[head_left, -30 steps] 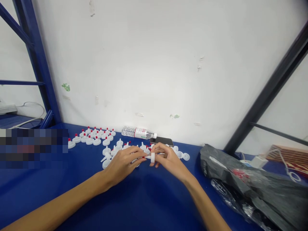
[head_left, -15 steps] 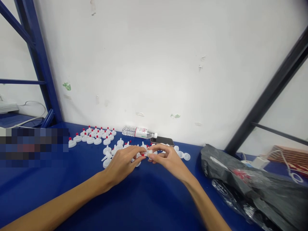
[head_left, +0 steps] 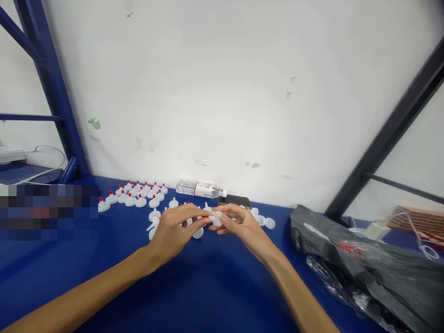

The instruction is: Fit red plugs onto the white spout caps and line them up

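Nozzle cap (head_left: 217, 218) held between two hands above the desk (head_left: 208, 286)

White and small, the nozzle cap sits in the narrow space between both hands, touching the fingertips on either side. Its broad end is in the grasp of the right hand (head_left: 239, 224), thumb in front, so the piece lies just left of that hand. From the opposite side, the left hand (head_left: 175, 231) pinches toward the narrow end with thumb and forefinger; what lies between those fingertips is mostly hidden.

Loose white caps (head_left: 154, 215) lie close behind the left hand, some with bare spouts pointing up. Farther off, red-tipped caps (head_left: 131, 200) stand in a loose group toward the desk's back left corner. White discs (head_left: 269, 223) lie just beyond the right hand, on its outer side.

Along the back edge, a clear bottle (head_left: 204, 189) rests on its side, with a dark phone (head_left: 239, 200) flat beside its capped neck. Near the right edge sprawls a grey plastic bag (head_left: 329, 236), well apart from the hands.
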Motion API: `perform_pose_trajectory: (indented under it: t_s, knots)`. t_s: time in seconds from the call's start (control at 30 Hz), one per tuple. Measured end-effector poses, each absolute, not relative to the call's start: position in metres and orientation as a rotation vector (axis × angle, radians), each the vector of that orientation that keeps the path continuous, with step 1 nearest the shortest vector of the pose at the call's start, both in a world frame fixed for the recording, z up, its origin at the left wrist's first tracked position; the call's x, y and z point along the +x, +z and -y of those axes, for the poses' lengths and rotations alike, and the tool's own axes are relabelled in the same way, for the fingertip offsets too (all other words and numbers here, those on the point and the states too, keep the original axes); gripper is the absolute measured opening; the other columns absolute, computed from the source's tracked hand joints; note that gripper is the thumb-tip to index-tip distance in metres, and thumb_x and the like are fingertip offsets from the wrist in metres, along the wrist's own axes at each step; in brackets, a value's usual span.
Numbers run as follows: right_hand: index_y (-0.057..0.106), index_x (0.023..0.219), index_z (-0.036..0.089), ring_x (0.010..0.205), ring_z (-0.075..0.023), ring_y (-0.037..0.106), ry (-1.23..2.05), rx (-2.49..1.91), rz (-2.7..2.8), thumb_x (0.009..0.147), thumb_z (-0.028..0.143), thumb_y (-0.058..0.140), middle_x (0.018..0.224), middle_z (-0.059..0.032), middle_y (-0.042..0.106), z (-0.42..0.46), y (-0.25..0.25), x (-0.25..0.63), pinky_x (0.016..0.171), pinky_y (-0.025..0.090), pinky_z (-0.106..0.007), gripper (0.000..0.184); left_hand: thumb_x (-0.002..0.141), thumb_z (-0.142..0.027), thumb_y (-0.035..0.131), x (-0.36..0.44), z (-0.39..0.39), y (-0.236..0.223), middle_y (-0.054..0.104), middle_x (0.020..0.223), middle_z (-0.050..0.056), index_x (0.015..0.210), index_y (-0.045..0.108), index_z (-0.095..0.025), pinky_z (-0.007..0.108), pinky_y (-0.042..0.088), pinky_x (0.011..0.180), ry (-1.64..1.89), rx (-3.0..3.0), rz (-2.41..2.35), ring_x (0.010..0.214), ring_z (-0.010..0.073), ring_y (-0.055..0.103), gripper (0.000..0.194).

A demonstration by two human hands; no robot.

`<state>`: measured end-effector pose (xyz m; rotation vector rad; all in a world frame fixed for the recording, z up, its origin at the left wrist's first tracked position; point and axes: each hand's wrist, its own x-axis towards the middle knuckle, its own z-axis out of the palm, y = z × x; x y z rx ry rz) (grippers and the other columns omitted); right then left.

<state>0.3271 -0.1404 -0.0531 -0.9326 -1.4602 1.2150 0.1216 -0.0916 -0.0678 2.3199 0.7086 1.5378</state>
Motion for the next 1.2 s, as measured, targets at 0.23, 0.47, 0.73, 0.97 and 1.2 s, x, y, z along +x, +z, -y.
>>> perform_pose_trajectory:
  t_s: [0.23, 0.47, 0.73, 0.97, 1.2]
  knots:
    - [0.067, 0.111, 0.023, 0.095, -0.0219, 0.073, 1.218, -1.011, 1.426, 0.088, 0.057, 0.068, 0.111, -0.0076, 0.072, 0.142, -0.049, 0.322, 0.084, 0.053, -0.032, 0.042, 0.082, -0.039, 0.074, 0.13, 0.098, -0.057, 0.078, 0.071, 0.002, 0.094, 0.08, -0.022, 0.021, 0.05, 0.047, 1.293, 1.823, -0.857, 0.057, 0.014, 0.067, 0.022]
    - [0.069, 0.107, 0.021, 0.085, -0.0213, 0.07, 1.107, -1.071, 1.271, 0.083, 0.065, 0.065, 0.107, -0.0083, 0.071, 0.132, -0.05, 0.333, 0.077, 0.05, -0.031, 0.051, 0.082, -0.045, 0.073, 0.104, 0.072, -0.034, 0.078, 0.08, 0.004, 0.099, 0.079, -0.02, 0.023, 0.044, 0.047, 1.507, 1.841, -1.029, 0.054, 0.0113, 0.059, 0.031]
    - [0.072, 0.101, 0.02, 0.074, -0.0174, 0.067, 1.053, -1.083, 1.235, 0.084, 0.059, 0.067, 0.101, -0.0068, 0.072, 0.134, -0.047, 0.333, 0.072, 0.048, -0.03, 0.043, 0.099, -0.042, 0.041, 0.033, 0.033, -0.004, 0.075, 0.116, 0.007, 0.123, 0.07, -0.025, 0.035, 0.048, 0.075, 1.315, 2.492, -2.016, 0.087, 0.0238, 0.068, 0.041]
    - [0.073, 0.095, 0.019, 0.064, -0.0146, 0.06, 0.959, -1.13, 1.201, 0.082, 0.056, 0.068, 0.089, -0.0048, 0.07, 0.132, -0.051, 0.335, 0.068, 0.048, -0.03, 0.04, 0.084, -0.022, 0.049, -0.001, 0.036, -0.003, 0.072, 0.086, 0.019, 0.088, 0.072, -0.012, 0.041, 0.049, 0.071, 0.453, 2.389, -2.305, 0.082, 0.0338, 0.068, 0.026]
    - [0.075, 0.095, 0.021, 0.058, -0.0114, 0.053, 0.891, -1.119, 1.191, 0.087, 0.051, 0.066, 0.078, -0.0001, 0.064, 0.132, -0.051, 0.338, 0.063, 0.042, -0.027, 0.032, 0.094, -0.032, 0.056, -0.019, 0.019, -0.026, 0.068, 0.089, 0.008, 0.09, 0.066, -0.013, 0.044, 0.054, 0.081, 0.644, 2.283, -2.231, 0.088, 0.0232, 0.066, 0.022]
